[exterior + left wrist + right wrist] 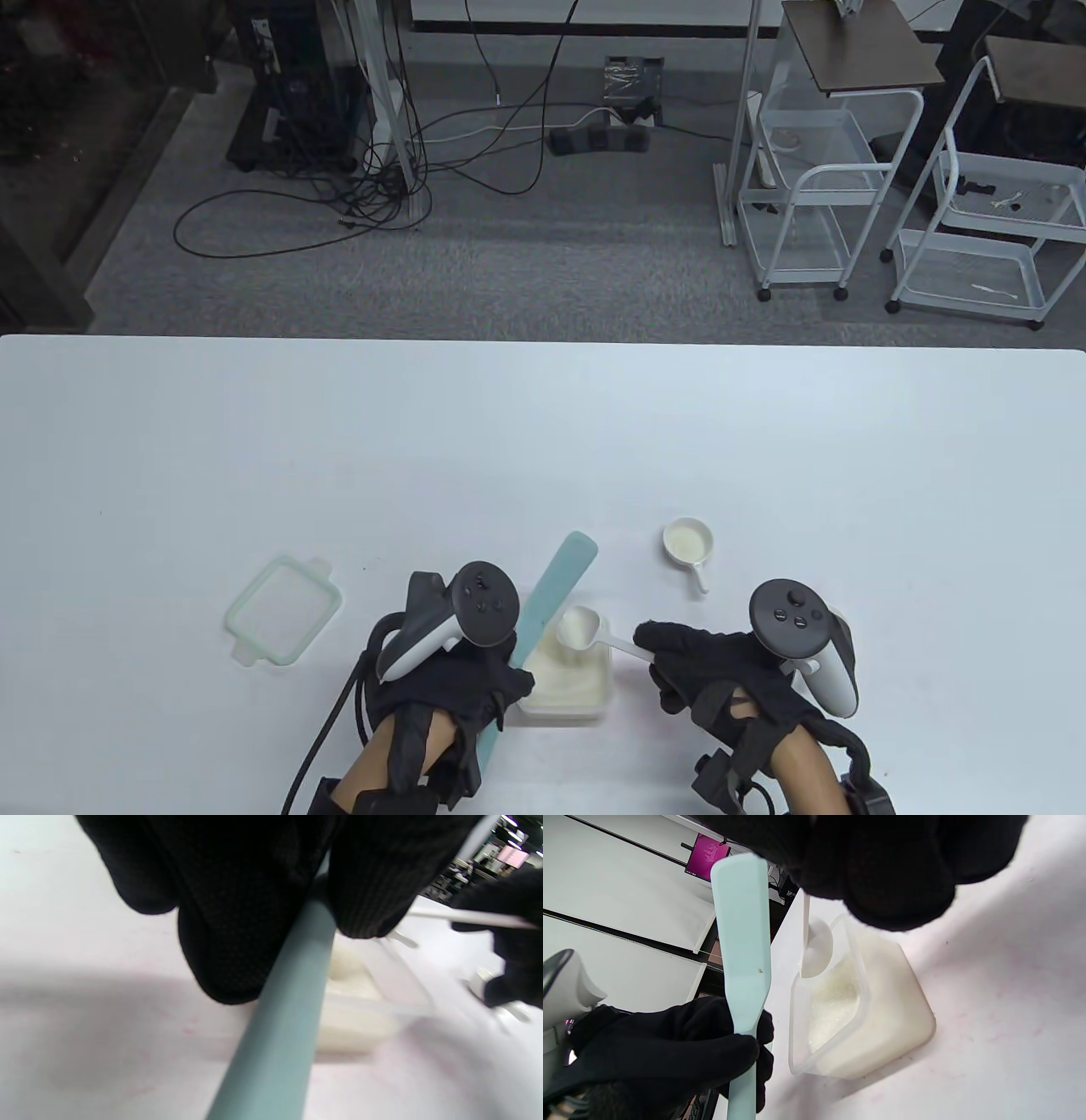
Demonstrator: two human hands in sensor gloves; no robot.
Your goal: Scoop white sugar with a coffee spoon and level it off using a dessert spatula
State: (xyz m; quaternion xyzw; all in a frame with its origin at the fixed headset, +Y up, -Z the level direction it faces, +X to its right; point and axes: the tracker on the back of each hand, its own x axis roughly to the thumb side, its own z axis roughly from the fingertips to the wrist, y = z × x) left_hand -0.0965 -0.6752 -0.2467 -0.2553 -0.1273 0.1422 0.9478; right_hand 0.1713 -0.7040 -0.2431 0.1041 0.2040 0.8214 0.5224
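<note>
A clear square container of white sugar [570, 679] [865, 1005] [360, 1001] sits near the table's front edge. My right hand [670, 658] pinches the handle of a white coffee spoon [579, 628] [816, 950], whose heaped bowl hovers over the container's far rim. My left hand [488, 679] grips the handle of a pale teal dessert spatula [556, 586] [742, 938] [284, 1027]. Its blade points up and away, just left of the spoon bowl and apart from it.
A small white measuring cup [688, 543] with sugar stands behind the container to the right. The container's green-rimmed lid [284, 609] lies to the left on the white table [543, 441]. Carts and cables stand on the floor beyond the far edge.
</note>
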